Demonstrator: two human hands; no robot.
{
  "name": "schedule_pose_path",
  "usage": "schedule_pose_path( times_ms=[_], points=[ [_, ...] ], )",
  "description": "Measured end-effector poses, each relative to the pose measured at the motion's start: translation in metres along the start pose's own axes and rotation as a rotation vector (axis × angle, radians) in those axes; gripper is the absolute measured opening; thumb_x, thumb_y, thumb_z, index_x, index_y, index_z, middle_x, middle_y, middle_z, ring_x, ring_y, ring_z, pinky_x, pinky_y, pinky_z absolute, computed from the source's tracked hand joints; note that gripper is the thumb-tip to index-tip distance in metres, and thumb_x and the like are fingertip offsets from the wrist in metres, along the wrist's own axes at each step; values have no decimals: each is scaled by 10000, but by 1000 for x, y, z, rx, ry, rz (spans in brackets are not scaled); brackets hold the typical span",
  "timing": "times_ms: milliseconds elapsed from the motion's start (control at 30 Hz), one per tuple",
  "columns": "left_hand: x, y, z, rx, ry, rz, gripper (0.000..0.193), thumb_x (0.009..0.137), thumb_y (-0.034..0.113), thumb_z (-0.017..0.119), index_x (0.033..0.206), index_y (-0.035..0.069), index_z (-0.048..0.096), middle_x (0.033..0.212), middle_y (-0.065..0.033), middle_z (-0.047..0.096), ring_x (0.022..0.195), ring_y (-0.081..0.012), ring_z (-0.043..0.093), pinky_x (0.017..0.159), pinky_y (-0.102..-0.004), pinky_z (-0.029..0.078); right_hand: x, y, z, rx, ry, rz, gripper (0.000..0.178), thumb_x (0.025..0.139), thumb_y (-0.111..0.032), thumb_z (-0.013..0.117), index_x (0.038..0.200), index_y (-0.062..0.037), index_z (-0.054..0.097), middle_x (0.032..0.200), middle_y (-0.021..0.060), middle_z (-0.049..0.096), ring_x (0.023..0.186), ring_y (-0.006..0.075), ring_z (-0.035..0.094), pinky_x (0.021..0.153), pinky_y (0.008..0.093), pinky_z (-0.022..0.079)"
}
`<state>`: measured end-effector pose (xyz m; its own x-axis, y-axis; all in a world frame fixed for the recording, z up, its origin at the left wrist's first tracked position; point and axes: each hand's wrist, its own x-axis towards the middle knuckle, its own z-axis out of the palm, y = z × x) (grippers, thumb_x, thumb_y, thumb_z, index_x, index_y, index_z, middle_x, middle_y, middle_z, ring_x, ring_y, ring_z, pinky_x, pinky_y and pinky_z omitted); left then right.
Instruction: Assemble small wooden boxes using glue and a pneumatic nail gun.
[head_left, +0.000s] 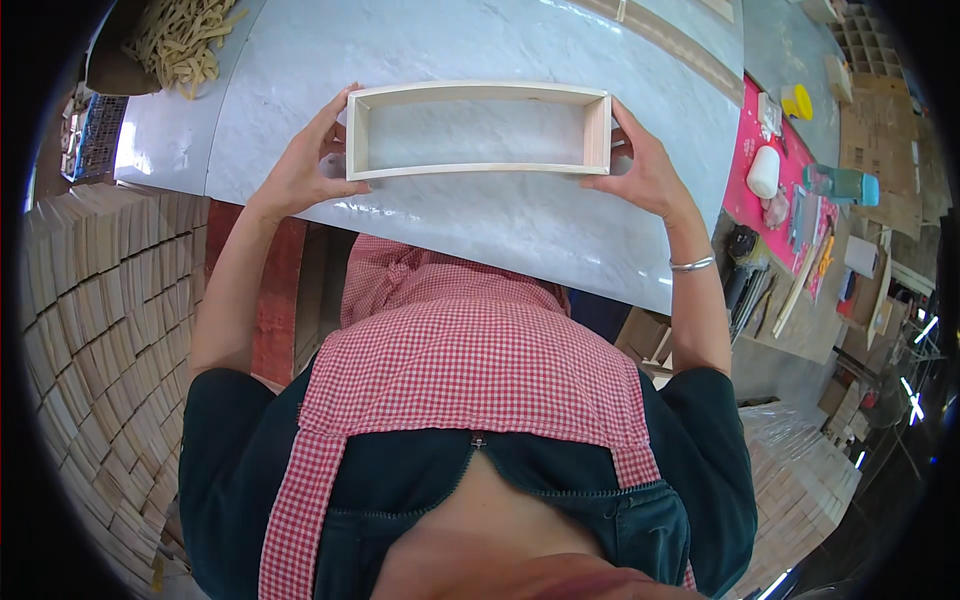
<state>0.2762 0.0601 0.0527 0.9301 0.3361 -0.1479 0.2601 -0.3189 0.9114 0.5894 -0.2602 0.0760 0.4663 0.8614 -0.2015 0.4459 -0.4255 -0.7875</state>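
Note:
A long, pale wooden box frame (480, 168) with an open middle is between my hands over the marbled grey-white tabletop (480, 225). The table surface shows through it. My left hand (305, 160) grips its left end, thumb at the near corner and fingers at the far corner. At the opposite end, my right hand (645, 160) holds it in the same way, with a silver bangle on that wrist. Whether the frame rests on the table or hangs just above it, I cannot tell.
A box of tan strips (185, 45) sits at the far left. Stacked wooden pieces (100, 300) fill the left side. On the right, a pink mat (745, 185) bears a white bottle (763, 172), a teal-lidded jar (840, 185) and tools. A wooden strip (680, 45) lies at the far edge.

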Motion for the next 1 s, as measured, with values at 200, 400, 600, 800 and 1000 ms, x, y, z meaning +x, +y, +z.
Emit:
schedule_pose_path(
  times_ms=[200, 400, 600, 800, 1000],
  points=[
    [1, 2, -3, 50, 17, 43, 1171, 619, 103, 928, 1596, 66, 282, 1529, -124, 479, 1078, -290, 605, 1008, -398, 533, -4, 5, 2, 71, -8, -41, 1091, 591, 8, 896, 1550, -42, 378, 1243, 144, 654, 947, 242, 635, 821, 320, 558],
    [-4, 16, -6, 114, -34, 100, 1144, 637, 150, 932, 1574, 14, 291, 1562, -144, 447, 1091, -284, 606, 996, -370, 537, -27, -1, -2, 0, 75, -79, 1083, 583, -10, 890, 1529, -2, 363, 1180, 162, 632, 861, 218, 613, 760, 325, 551],
    [20, 25, 10, 107, -138, 121, 1142, 640, 171, 916, 1572, -11, 281, 1372, -162, 572, 925, -284, 630, 902, -357, 543, -56, 19, -1, 27, 87, 25, 1151, 576, -31, 896, 1555, -9, 290, 1190, 180, 618, 856, 229, 605, 765, 333, 545],
    [32, 35, 21, 212, -87, 261, 1126, 658, 177, 901, 1568, -20, 266, 1369, -180, 575, 935, -303, 645, 911, -368, 532, -71, 17, -18, -63, 142, 30, 1183, 571, -53, 904, 1561, -24, 257, 1242, 212, 590, 943, 300, 617, 837, 393, 543],
    [38, 13, 18, 410, -14, 477, 1093, 668, 197, 898, 1559, -3, 295, 1440, -182, 537, 995, -286, 679, 888, -361, 534, -68, 29, -12, -31, 89, 81, 1202, 566, -85, 917, 1563, -44, 246, 1293, 236, 562, 1027, 353, 612, 895, 434, 533]
  ],
)
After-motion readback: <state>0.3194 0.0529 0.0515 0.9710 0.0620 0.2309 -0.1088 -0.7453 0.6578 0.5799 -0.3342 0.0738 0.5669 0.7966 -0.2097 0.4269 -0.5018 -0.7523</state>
